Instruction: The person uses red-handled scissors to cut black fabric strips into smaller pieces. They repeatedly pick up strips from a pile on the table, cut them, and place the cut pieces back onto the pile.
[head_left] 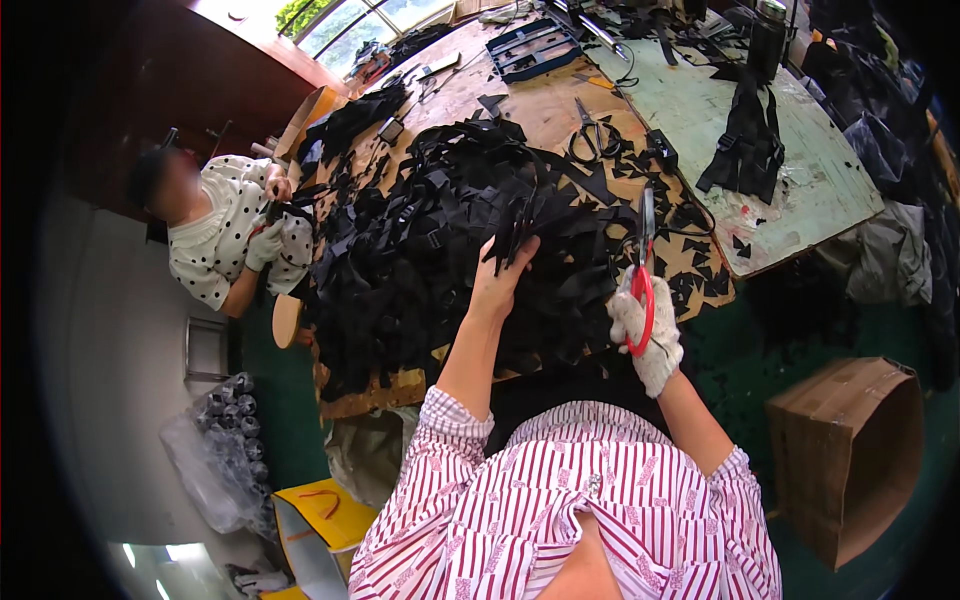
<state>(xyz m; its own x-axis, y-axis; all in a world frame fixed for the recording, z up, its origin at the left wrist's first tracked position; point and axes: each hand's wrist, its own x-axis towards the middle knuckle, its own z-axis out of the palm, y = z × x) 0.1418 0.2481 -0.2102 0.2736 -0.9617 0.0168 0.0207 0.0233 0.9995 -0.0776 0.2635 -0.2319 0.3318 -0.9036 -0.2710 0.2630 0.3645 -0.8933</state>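
One left hand (496, 280) — pinching black strips (514, 228) | one gloved right hand (661, 345) — wrapped round red-handled scissors (646, 252)

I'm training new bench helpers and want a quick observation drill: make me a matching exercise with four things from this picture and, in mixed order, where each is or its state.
Things:
1. Red-handled scissors
2. Dark-handled scissors
3. Cardboard box
4. Left hand

Places and states:
A. On the green floor, to the right
B. Bare, with black strips in its fingers
C. In the white-gloved right hand
D. Lying on the wooden table

Right pairs: 1-C, 2-D, 3-A, 4-B.
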